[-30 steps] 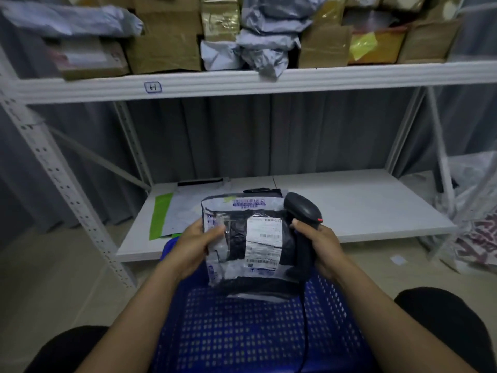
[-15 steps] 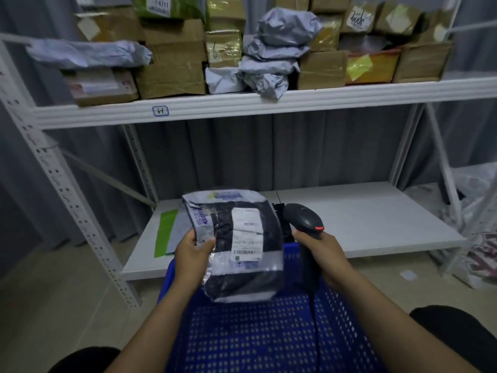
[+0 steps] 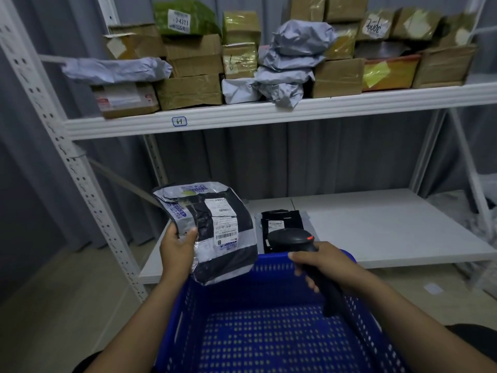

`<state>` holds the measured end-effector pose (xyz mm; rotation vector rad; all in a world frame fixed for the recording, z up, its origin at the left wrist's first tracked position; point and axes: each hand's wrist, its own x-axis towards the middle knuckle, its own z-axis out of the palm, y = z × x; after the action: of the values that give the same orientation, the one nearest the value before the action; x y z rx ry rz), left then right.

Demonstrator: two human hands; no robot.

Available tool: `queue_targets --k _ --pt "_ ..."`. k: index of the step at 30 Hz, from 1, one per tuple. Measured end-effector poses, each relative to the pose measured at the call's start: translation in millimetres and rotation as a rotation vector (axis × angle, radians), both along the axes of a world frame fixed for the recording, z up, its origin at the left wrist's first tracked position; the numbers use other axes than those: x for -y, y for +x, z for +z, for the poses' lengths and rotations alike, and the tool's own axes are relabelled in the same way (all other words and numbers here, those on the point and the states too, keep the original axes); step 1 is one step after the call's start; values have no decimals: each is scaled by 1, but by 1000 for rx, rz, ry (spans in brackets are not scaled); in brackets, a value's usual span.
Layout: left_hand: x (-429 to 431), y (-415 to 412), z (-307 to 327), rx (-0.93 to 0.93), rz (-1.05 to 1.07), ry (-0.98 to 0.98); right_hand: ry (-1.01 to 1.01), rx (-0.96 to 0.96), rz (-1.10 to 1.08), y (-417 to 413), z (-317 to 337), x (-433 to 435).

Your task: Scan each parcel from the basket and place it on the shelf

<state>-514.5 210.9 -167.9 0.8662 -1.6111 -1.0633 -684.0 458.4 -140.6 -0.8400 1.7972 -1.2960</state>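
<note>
My left hand (image 3: 177, 244) grips the left edge of a grey and black plastic parcel (image 3: 215, 232) with a white barcode label, held tilted above the far left corner of the blue basket (image 3: 269, 332). My right hand (image 3: 320, 263) holds a black barcode scanner (image 3: 293, 239) by its handle over the basket's far rim, its head to the right of the parcel. The basket's perforated floor shows no parcels. Behind the scanner, a flat black parcel (image 3: 282, 224) lies on the white lower shelf (image 3: 390, 224).
The upper shelf (image 3: 269, 115), marked 61, is packed with cardboard boxes (image 3: 188, 90) and grey mailer bags (image 3: 290, 63). A perforated white upright (image 3: 67, 157) stands at left. Clear plastic bags (image 3: 486, 211) lie on the floor at right.
My left hand has lifted the parcel up and to the left, away from the scanner. The view has tilted upward, so more of the upper shelf shows. The black parcel on the lower shelf is uncovered.
</note>
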Motion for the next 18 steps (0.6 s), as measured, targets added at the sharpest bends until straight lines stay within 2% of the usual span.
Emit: queue_targets --k 11,18 --pt "8 -1 -1 -43 2 13 -7 17 38 -1 3 5" --pt "14 -11 -20 64 -13 29 -6 23 -50 -17 -6 7"
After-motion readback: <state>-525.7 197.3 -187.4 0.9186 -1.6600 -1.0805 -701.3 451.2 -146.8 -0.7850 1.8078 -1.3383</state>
